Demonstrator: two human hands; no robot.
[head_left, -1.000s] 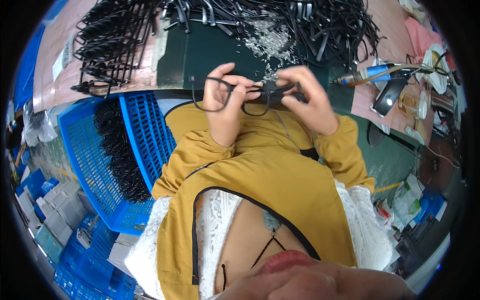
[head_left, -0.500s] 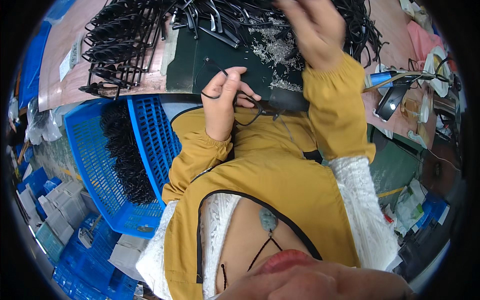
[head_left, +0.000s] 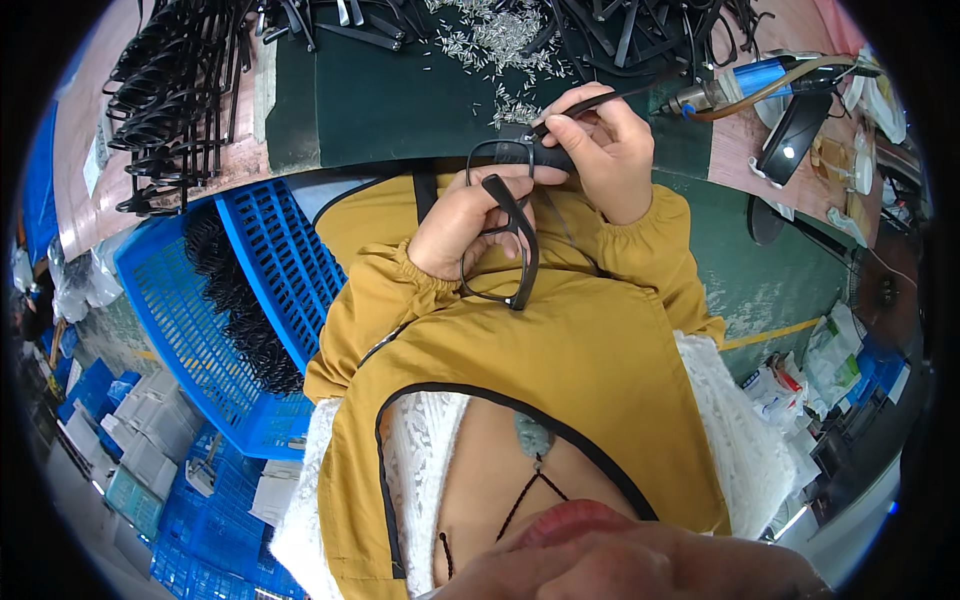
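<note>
My left hand grips a black eyeglass frame over my lap, just in front of the table edge. A black temple arm lies across that frame by the left fingers; whether it is joined to the frame I cannot tell. My right hand pinches another black temple arm, one end of it at the upper corner of the frame. On the green mat beyond my hands lies a scatter of small silvery pins or screws, with loose black temple arms around it.
Stacked black eyeglass frames stand at the table's left. To the right are a blue powered screwdriver-like tool with a hose and a black phone-like slab. Blue baskets holding black frames sit beside me on the left.
My right hand has come back from the pile on the table with a temple arm, to the frame. My left hand has moved slightly right and lower, keeping the frame.
</note>
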